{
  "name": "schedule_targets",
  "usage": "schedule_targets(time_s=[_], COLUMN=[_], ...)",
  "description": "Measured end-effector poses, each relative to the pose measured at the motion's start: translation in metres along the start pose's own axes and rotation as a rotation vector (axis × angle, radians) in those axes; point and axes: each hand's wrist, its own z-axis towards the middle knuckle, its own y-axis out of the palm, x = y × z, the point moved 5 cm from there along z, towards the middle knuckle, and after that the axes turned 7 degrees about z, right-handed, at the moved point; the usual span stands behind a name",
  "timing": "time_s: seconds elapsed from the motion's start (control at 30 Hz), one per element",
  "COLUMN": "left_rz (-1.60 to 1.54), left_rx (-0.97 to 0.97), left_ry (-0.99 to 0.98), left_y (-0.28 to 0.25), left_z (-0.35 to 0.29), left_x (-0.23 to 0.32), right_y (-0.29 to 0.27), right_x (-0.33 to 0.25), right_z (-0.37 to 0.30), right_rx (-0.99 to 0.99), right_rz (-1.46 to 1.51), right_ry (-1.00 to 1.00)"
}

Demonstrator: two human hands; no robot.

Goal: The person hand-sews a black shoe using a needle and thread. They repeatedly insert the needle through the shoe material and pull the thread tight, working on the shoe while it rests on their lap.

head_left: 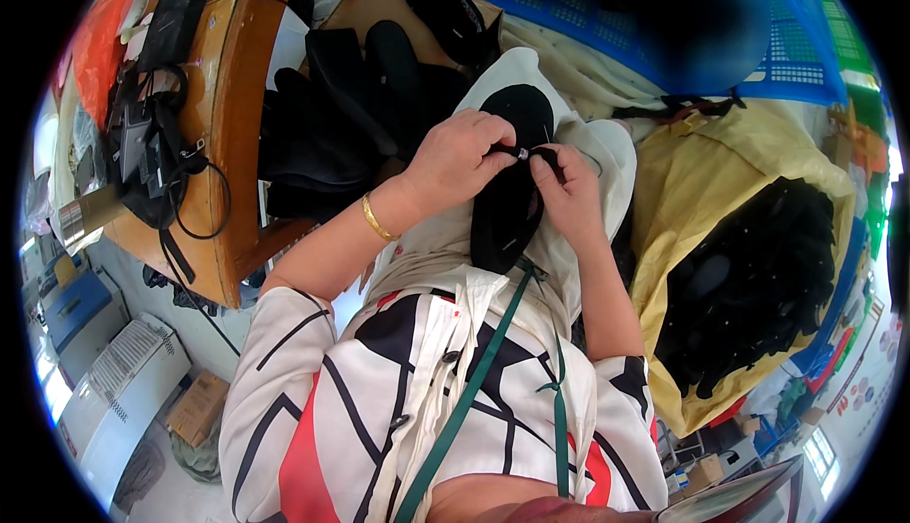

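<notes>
A black cloth shoe (507, 225), long and rounded at both ends, rests on the pale apron (607, 168) over my lap. Across its middle runs a narrow black strap with a small shiny piece (522, 153), perhaps a buckle. My left hand (462, 155) pinches the strap on one side of that piece, thumb against bent fingers. On the other side, the thumb and fingers of my right hand (572, 191) are closed on the strap's black end. The small piece shows between the two pinches; whether it is fastened I cannot tell.
Several black shoes (351, 97) are heaped at the left beside a wooden table (232, 125) holding bags and straps. A yellow sack (701, 158) full of black pieces stands close at my right. Blue plastic crates (796, 59) lie beyond my knees.
</notes>
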Motion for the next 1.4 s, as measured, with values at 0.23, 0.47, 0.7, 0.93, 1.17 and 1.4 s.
schedule_targets(time_s=[0.23,0.47,0.7,0.93,1.17,1.4], left_rz=[-0.082,-0.390,0.107,0.416,0.618,0.689], left_rx=[-0.090,-0.260,0.093,-0.031,-0.052,-0.010], left_ry=[-0.130,-0.458,-0.036,0.153,0.124,0.202], left_y=[0.008,0.016,-0.004,0.015,0.028,0.034], left_z=[-0.010,-0.002,0.012,-0.001,0.011,0.008], left_x=[-0.004,-0.028,0.004,0.016,0.023,0.005], right_y=[0.002,0.004,-0.004,-0.033,-0.051,0.008], right_x=[-0.001,0.018,0.007,-0.036,-0.035,-0.030], right_z=[0.002,0.006,-0.013,-0.025,-0.003,-0.014], right_rx=[-0.013,-0.141,-0.131,-0.011,0.499,0.194], right_rz=[0.049,0.377,0.023,-0.739,0.056,1.183], right_ry=[0.087,0.389,0.268,-0.131,-0.278,-0.141])
